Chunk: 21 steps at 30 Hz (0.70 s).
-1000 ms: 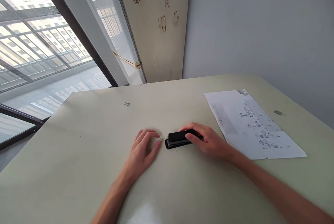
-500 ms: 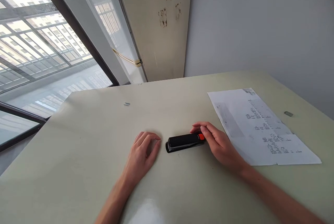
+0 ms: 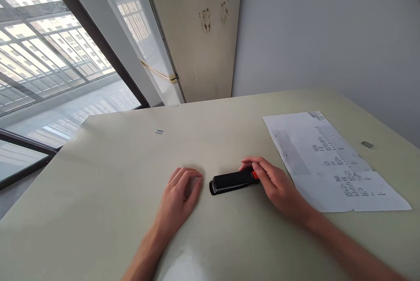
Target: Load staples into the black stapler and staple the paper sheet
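Note:
A black stapler (image 3: 231, 182) with a red rear end lies flat on the pale green table (image 3: 108, 171). My right hand (image 3: 277, 185) pinches that red end between thumb and fingers. My left hand (image 3: 180, 197) rests on the table just left of the stapler's front, fingers loosely curled and apart, holding nothing and not touching the stapler.
A printed sheet of paper (image 3: 331, 161) lies to the right of my right hand. One small strip of staples (image 3: 159, 131) sits at the far left-centre, another staple strip (image 3: 367, 144) beyond the paper at the right. A window and a stained wall panel stand behind the table.
My right hand slid from over the stapler's body back to its rear, uncovering the red end. The left hand stayed put.

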Motion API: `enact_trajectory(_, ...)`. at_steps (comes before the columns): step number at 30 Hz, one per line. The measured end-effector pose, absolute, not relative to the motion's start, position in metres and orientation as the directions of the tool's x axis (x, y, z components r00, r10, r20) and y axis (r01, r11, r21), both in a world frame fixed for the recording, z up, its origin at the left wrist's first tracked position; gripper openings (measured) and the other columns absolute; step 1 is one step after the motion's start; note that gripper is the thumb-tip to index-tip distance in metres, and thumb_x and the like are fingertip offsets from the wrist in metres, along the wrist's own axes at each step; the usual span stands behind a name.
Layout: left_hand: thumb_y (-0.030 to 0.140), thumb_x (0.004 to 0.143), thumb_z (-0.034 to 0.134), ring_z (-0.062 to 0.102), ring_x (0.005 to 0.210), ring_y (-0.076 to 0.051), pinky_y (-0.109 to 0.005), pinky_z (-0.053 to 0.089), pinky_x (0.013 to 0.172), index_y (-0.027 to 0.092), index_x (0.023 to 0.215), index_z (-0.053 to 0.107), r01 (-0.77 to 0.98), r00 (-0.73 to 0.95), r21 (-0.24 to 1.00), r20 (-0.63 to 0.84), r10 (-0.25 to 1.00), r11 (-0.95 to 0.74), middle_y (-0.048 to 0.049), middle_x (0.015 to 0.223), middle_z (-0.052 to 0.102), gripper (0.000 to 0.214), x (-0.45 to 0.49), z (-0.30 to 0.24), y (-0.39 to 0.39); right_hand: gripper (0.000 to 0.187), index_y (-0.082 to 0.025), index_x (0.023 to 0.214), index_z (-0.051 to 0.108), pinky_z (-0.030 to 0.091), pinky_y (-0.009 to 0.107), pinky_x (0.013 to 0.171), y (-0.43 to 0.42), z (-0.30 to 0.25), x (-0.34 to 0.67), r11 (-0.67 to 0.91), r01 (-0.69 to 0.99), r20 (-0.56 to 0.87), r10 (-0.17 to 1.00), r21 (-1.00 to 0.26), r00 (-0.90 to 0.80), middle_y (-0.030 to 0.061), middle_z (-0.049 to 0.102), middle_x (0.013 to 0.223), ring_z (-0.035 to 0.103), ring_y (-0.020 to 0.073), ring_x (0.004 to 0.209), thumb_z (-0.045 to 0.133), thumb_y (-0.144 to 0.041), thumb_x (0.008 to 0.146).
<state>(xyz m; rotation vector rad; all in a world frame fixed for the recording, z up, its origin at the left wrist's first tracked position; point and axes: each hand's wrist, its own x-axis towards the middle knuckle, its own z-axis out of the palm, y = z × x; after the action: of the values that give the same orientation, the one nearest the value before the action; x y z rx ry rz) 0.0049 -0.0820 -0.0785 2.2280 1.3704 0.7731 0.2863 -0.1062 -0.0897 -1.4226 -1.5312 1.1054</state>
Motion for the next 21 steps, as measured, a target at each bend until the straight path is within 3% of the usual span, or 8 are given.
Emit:
enact_trajectory(5,0.037,0.105,0.052,0.063,0.096,-0.02,-0.027,0.048,0.066,0.025,0.104,0.064,0.647,0.229,0.712,0.161,0.96,-0.274,-0.0042,0.105,0.07,0.017,0.008,-0.0744,-0.0836,0.038,-0.03,0.123,0.062,0.055,0.035,0.094,-0.1065,-0.0898,0.2859,0.011,0.366,-0.028,0.995,-0.931,-0.1,0.0026,0.074,0.116,0.068,0.0204,0.103,0.031,-0.05,0.112)
enact_trajectory(14,0.046,0.102,0.054,0.062,0.084,-0.018,-0.03,0.047,0.078,0.024,0.1,0.065,0.55,0.113,0.825,0.078,0.991,-0.127,-0.0013,0.093,0.069,0.024,0.0086,-0.0747,-0.0817,0.04,-0.032,0.127,0.059,0.053,0.039,0.103,-0.1077,-0.091,0.2859,-0.011,0.397,-0.058,0.993,-0.918,-0.107,0.0015,0.076,0.122,0.069,0.02,0.112,0.028,-0.052,0.113)
enact_trajectory(21,0.052,0.101,0.055,0.065,0.094,-0.019,-0.03,0.047,0.085,0.024,0.101,0.065,0.482,0.033,0.875,0.028,0.999,-0.04,-0.0023,0.101,0.071,0.029,0.0062,-0.0769,-0.0793,0.037,-0.031,0.125,0.058,0.05,0.04,0.107,-0.1075,-0.0932,0.2852,0.018,0.389,-0.028,0.993,-0.921,-0.113,0.0036,0.077,0.123,0.069,0.0207,0.119,0.028,-0.05,0.113)
